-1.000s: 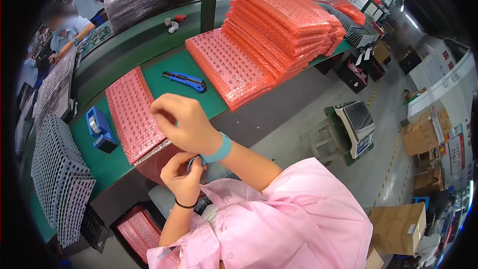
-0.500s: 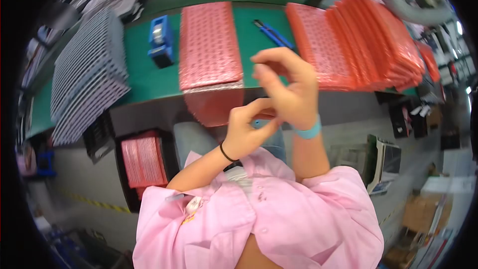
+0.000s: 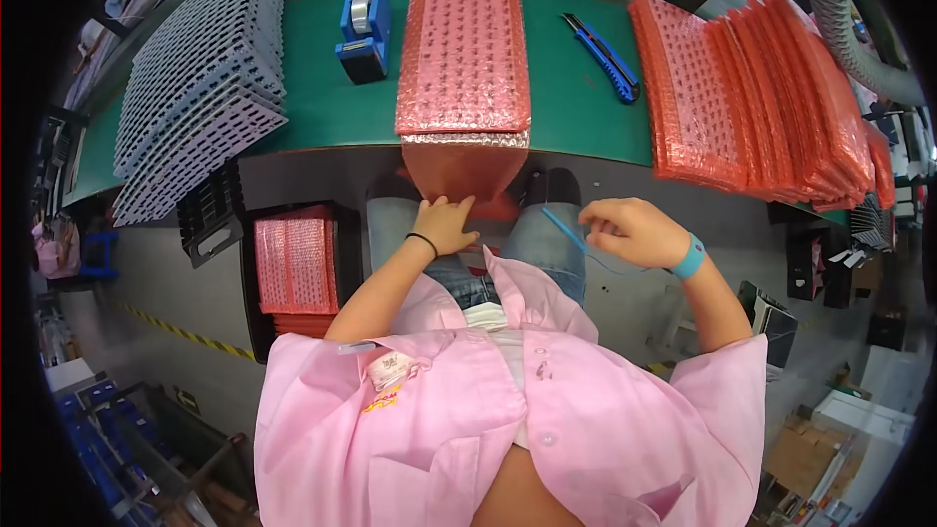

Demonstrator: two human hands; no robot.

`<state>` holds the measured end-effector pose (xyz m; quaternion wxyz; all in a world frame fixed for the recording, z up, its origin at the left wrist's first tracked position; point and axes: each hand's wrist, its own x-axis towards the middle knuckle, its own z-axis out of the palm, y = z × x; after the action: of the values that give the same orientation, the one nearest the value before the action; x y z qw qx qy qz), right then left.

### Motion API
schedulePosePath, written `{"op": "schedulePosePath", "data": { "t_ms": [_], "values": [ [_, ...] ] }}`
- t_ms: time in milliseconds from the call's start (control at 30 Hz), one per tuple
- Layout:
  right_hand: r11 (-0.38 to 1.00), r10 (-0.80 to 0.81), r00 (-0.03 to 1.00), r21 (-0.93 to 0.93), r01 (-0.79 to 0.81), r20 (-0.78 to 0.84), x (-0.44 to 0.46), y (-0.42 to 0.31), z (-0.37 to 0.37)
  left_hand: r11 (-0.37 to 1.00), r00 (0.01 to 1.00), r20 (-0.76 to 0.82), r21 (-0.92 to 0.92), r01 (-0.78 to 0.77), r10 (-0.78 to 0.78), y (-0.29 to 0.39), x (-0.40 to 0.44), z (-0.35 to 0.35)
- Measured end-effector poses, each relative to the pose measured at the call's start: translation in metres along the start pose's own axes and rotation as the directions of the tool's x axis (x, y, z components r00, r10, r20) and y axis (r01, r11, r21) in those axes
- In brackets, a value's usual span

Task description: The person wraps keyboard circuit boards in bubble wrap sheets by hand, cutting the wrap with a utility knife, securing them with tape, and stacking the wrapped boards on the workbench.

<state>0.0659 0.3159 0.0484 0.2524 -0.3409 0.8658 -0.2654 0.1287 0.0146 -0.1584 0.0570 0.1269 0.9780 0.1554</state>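
One upper-centre pouch [image 3: 464, 49] has our left hand [image 3: 443, 225] spread near its flap, perhaps for steadying; our right hand [image 3: 636, 233] curls, pinch unclear.

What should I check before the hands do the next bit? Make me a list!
1. Pink bubble wrap lies on the green table: ok.
2. All of it is on the table: not ok, its near end hangs over the edge.
3. Blue knife is apart from the wrap: ok.
4. Tape dispenser has a roll in it: ok.
5. Left hand is away from the knife: ok.
6. Right hand grips the blue strip: cannot tell.
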Motion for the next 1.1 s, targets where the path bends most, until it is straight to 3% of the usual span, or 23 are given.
{"op": "schedulePosePath", "data": {
  "t_ms": [100,167,233,300,333,400,433,500,567,767,800,900,933,1000,1067,1100],
  "values": [
    [0.999,0.028,1.000,0.018,-0.028,0.010,-0.004,0.001,0.001,0.972,0.962,0.268,0.235,-0.007,-0.058,0.018,0.012,0.020],
    [0.971,0.209,0.977,0.125,-0.204,-0.033,-0.003,0.005,0.013,0.944,0.894,0.448,0.307,-0.120,-0.032,0.037,0.016,0.030],
    [0.914,0.352,0.934,0.237,-0.330,-0.058,0.012,0.009,0.032,0.950,0.897,0.442,0.285,-0.126,-0.014,0.049,0.005,0.052],
    [0.857,0.350,0.922,0.454,-0.244,-0.164,0.045,0.033,0.089,0.960,0.905,0.423,0.235,-0.156,0.044,0.047,-0.005,0.064],
    [0.870,0.304,0.939,0.449,-0.205,-0.161,0.069,0.051,0.123,0.983,0.912,0.410,0.159,-0.086,0.014,0.044,-0.007,0.056],
    [0.947,0.084,0.884,0.312,0.072,-0.460,0.114,0.076,0.175,1.000,0.907,0.421,0.011,-0.010,0.005,0.033,-0.013,0.053],
    [0.945,0.054,0.890,0.310,0.101,-0.454,0.129,0.076,0.177,1.000,0.863,0.504,0.030,-0.002,-0.013,0.030,-0.016,0.040],
    [0.953,0.043,0.904,0.288,0.090,-0.425,0.153,0.082,0.174,0.998,0.816,0.576,0.061,0.017,-0.050,0.026,-0.019,0.027],
    [0.961,0.048,0.914,0.270,0.069,-0.404,0.172,0.093,0.166,0.985,0.688,0.717,0.171,-0.014,-0.115,0.019,-0.021,0.030],
    [0.963,0.221,0.908,0.228,-0.145,-0.356,0.148,0.128,0.146,0.968,0.802,0.566,0.245,0.058,-0.191,-0.001,-0.011,0.082],
    [0.941,0.203,0.930,0.324,-0.099,-0.307,0.133,0.112,0.132,0.963,0.812,0.545,0.259,0.075,-0.209,-0.008,-0.005,0.091],
    [0.797,0.108,0.977,0.603,0.026,-0.184,0.087,0.053,0.084,0.950,0.636,0.715,0.296,0.101,-0.291,-0.006,0.012,0.076],
    [0.794,0.139,0.973,0.608,0.002,-0.185,0.072,0.047,0.075,0.953,0.643,0.711,0.286,0.105,-0.285,-0.006,0.013,0.077],
    [0.860,-0.079,0.983,0.488,0.150,-0.163,0.052,0.037,0.055,0.958,0.651,0.710,0.269,0.100,-0.267,-0.007,0.018,0.079],
    [0.873,-0.306,0.946,0.364,0.323,-0.105,0.041,0.030,0.046,0.946,0.590,0.746,0.302,0.114,-0.309,-0.013,0.022,0.087],
    [0.876,-0.298,0.948,0.364,0.317,-0.109,0.037,0.027,0.047,0.948,0.590,0.748,0.300,0.105,-0.302,-0.012,0.021,0.088]
  ]
}}
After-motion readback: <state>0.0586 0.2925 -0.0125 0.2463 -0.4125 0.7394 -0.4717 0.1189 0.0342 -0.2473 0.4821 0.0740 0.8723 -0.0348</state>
